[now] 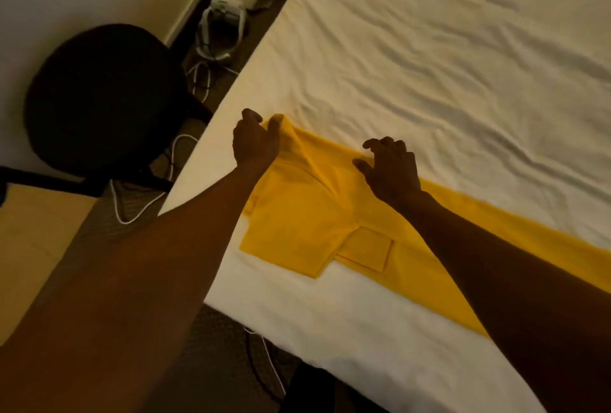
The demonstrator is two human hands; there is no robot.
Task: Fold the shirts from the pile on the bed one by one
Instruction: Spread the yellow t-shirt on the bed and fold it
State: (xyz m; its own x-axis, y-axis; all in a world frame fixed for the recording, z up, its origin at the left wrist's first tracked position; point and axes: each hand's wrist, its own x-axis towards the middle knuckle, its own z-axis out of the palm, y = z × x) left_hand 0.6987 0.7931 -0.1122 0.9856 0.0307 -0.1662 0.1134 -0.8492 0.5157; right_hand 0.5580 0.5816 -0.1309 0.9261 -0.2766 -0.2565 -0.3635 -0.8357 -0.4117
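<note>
A yellow shirt (297,230) with a chest pocket lies flat on the white bed (429,65), stretched as a long band toward the lower right. My left hand (254,141) pinches the shirt's upper corner near the bed's left edge and lifts that fabric a little. My right hand (390,168) rests on the shirt's far edge with its fingers bent down, pinching a bit of the cloth. Both forearms cross over the shirt and hide parts of it. No pile of shirts is in view.
A black round chair (99,95) stands on the floor left of the bed. White cables (132,211) and a white device (221,29) lie on the floor by the wall. The wrinkled sheet stretches far beyond the shirt.
</note>
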